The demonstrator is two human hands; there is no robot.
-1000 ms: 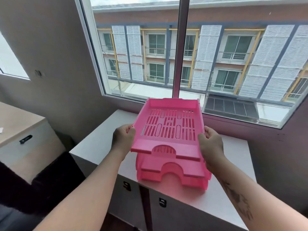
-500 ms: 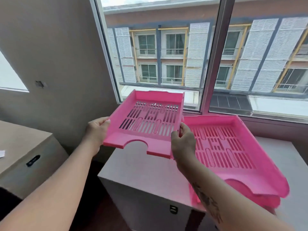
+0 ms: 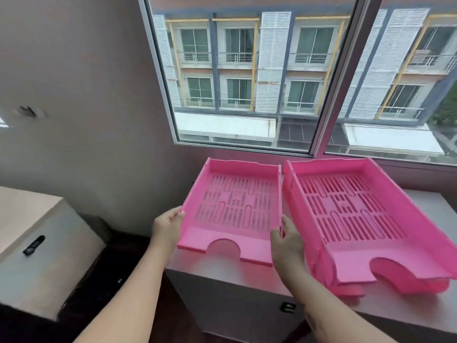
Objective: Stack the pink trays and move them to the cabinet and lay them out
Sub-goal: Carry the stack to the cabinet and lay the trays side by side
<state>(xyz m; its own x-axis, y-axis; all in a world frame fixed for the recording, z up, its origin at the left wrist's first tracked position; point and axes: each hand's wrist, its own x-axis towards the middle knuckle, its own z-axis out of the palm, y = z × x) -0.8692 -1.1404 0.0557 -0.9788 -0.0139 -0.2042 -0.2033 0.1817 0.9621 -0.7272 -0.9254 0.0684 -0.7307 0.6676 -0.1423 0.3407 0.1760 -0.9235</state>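
**One tray going down beside the rest**

Both hands hold a single pink tray by its long side walls: the left hand is closed on the left wall, thumb over the rim, and the right hand is closed on the right wall near the front corner. This two-sided grip keeps the tray level, notched front edge toward the person, slotted floor up. It hangs low over the left end of the cabinet; whether its base already touches the top cannot be told. Just beyond the right grip, almost touching, sit the remaining stacked trays, at least two nested, resting on the same top under the window. Holding the sides rather than the front seems meant to place it square beside the stack, so laying out looks begun, with the stack yet to be spread
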